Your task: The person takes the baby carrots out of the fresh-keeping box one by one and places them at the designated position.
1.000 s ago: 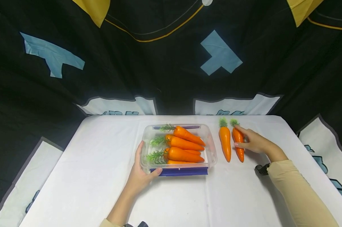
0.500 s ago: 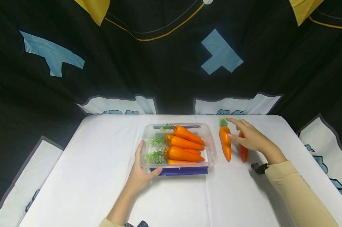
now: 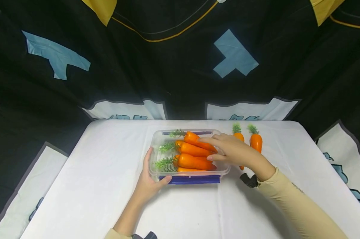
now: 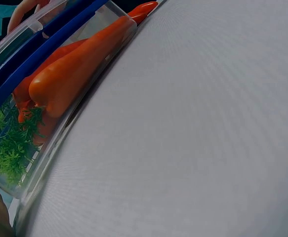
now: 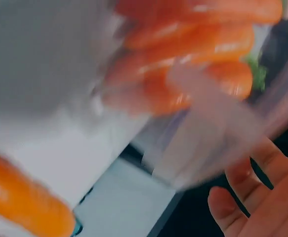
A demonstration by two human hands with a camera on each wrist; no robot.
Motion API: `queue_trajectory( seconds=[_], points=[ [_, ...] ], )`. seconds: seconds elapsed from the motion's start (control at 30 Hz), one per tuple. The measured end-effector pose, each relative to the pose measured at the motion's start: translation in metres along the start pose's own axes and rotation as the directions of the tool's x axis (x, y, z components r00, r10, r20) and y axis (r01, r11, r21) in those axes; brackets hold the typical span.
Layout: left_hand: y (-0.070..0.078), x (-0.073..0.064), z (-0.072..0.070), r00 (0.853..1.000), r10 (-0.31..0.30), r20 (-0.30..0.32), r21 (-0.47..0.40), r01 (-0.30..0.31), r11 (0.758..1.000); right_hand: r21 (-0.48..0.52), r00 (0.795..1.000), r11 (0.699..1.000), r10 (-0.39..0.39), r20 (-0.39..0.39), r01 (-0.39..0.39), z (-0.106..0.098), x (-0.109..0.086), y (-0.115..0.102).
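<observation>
Gripping the shallow rectangular box of clear plastic at its eight o'clock corner, the left hand has its fingers along the left wall and its thumb on the front, beside the long dark-blue latch; so this hand is clamped on the box, which lies on the table with white cloth. Inside the box rest several smooth orange carrots, roughly side by side, their feathery green tops turned to nine o'clock and their pointed tips to three; because they overlap, I cannot tell the exact number. Over the three o'clock end of the box is the right hand, its fingers apart and, as far as the views show, with nothing between them; whether the fingertips touch the carrots below, I cannot tell. Further right, towards two o'clock of the box, lies a glossy orange carrot, partly covered by the right hand, and beyond it a second separate carrot, both with the leaves to twelve o'clock. The step in hand seems to be the settling of the row inside the box. To do it well, the left hand should hold firmly against any push, while the right presses softly from above, along each carrot's length, so that none rolls, and lifts its wrist clear of the rim and the outer carrots.
</observation>
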State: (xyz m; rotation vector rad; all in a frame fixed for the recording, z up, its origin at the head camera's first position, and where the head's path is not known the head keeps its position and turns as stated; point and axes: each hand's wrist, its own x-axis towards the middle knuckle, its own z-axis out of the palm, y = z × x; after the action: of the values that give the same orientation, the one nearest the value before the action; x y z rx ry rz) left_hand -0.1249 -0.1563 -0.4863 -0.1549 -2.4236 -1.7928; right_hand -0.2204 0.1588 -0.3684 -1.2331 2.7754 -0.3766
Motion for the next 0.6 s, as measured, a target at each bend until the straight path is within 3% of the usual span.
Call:
queue_trajectory(
  seconds=[0.13, 0.37, 0.6],
  points=[
    [0.000, 0.000, 0.000, 1.000, -0.004, 0.003, -0.007, 0.004, 1.000, 0.022, 0.996, 0.997, -0.073, 0.046, 0.072, 0.009, 0.013, -0.011],
    [0.001, 0.000, -0.001, 1.000, -0.004, 0.007, -0.007, 0.004, 1.000, -0.076, 0.980, 0.981, -0.170, 0.099, 0.178, 0.022, 0.025, -0.020],
    [0.000, 0.000, -0.001, 1.000, -0.003, 0.007, 0.000, 0.003, 1.000, -0.148, 0.961, 0.951, -0.258, 0.097, 0.271, 0.027, 0.030, -0.026]
  ],
)
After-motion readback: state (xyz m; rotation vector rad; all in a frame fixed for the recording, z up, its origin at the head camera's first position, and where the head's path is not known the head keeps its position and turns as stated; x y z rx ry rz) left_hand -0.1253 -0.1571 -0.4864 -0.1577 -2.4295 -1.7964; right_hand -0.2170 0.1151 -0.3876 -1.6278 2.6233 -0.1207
